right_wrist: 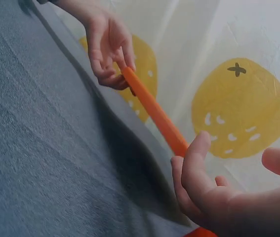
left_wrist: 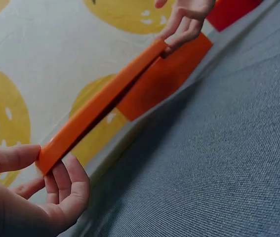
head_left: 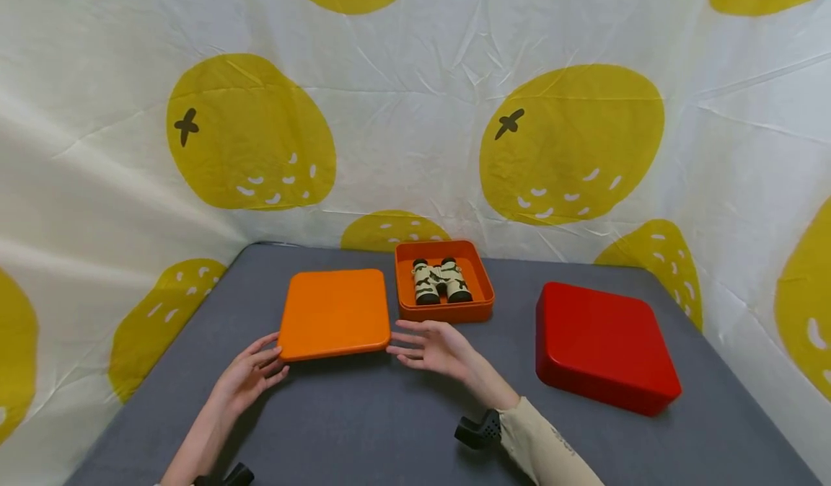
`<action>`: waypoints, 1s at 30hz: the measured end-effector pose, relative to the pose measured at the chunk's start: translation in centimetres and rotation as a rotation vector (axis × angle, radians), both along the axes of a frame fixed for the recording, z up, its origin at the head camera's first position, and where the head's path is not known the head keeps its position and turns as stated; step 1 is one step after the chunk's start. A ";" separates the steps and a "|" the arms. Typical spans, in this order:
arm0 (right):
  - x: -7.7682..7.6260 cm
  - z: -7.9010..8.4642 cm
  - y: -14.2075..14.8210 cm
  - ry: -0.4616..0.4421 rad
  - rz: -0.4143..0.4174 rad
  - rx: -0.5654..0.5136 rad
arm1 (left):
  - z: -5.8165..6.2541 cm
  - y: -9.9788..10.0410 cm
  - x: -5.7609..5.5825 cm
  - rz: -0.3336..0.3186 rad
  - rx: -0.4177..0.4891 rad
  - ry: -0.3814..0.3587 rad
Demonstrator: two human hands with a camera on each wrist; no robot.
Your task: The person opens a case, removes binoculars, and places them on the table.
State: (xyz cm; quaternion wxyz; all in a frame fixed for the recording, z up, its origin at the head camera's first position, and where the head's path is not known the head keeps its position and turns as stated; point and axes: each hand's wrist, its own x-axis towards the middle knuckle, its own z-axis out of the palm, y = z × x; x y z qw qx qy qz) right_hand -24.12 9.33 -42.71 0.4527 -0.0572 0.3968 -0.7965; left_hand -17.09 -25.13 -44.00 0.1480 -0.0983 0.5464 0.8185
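An orange square lid (head_left: pixel 334 313) is held up slightly above the grey table. My left hand (head_left: pixel 247 378) pinches its near left corner, thumb above and fingers beneath, as the left wrist view shows. At the right edge, my right hand (head_left: pixel 438 352) supports the lid with extended fingers (right_wrist: pixel 195 170); its thumb (right_wrist: pixel 278 163) stands apart from it. Just behind the right hand sits an open orange box (head_left: pixel 482 311), its near wall (left_wrist: pixel 172 74) visible in the left wrist view. Camouflage-patterned binoculars (head_left: pixel 441 282) lie inside the box.
To the right, a red box-like container (head_left: pixel 604 345) with rounded corners rests on the grey cloth-covered table (head_left: pixel 363 428). White fabric (head_left: pixel 402 140) printed with yellow fruit hangs behind and along both sides of the table.
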 end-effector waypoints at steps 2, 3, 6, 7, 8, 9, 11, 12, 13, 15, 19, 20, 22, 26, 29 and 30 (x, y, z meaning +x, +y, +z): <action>-0.1 -0.3 -0.3 -0.017 -0.017 0.010 | -0.1 -0.1 -0.3 0.008 -0.021 -0.015; -0.1 -0.4 -0.4 -0.028 -0.024 0.016 | -0.1 -0.1 -0.4 0.009 -0.030 -0.020; -0.1 -0.6 -0.7 -0.052 -0.050 0.028 | -0.4 -0.1 -0.8 0.012 -0.060 -0.030; -0.1 -0.6 -0.8 -0.055 -0.054 0.032 | -0.5 -0.2 -1.0 0.012 -0.069 -0.030; 0.0 -0.7 -0.8 -0.055 -0.060 0.031 | -0.6 -0.2 -1.1 0.007 -0.076 -0.029; 0.0 -0.7 -0.9 -0.060 -0.062 0.033 | -0.7 -0.3 -1.2 0.006 -0.084 -0.028; 0.0 -0.8 -1.0 -0.068 -0.068 0.034 | -0.9 -0.3 -1.4 0.011 -0.106 -0.026; 0.0 -0.8 -1.1 -0.071 -0.071 0.031 | -1.0 -0.3 -1.6 0.006 -0.121 -0.018; 0.0 -0.9 -1.2 -0.073 -0.074 0.029 | -1.1 -0.4 -1.7 0.002 -0.139 -0.008; -0.2 -1.1 -1.4 -0.082 -0.082 0.019 | -1.3 -0.4 -2.0 -0.001 -0.182 0.012; -0.3 -1.2 -1.8 -0.109 -0.111 -0.016 | -1.0 -0.5 -2.5 0.035 -0.207 0.019; -0.3 -1.2 -2.0 -0.116 -0.120 -0.026 | -0.8 -0.5 -2.7 0.053 -0.189 0.008; -0.3 -1.4 -2.2 -0.121 -0.136 -0.047 | -0.5 -0.6 -2.9 0.095 -0.137 -0.026; -0.2 -1.8 -2.7 -0.101 -0.159 -0.086 | 0.1 -0.9 -3.0 0.110 -0.075 -0.066; -0.1 -1.9 -3.1 -0.100 -0.178 -0.098 | 0.4 -0.9 -3.1 0.098 -0.064 -0.066; -0.1 -2.0 -3.3 -0.107 -0.186 -0.100 | 0.5 -0.9 -3.1 0.105 -0.050 -0.071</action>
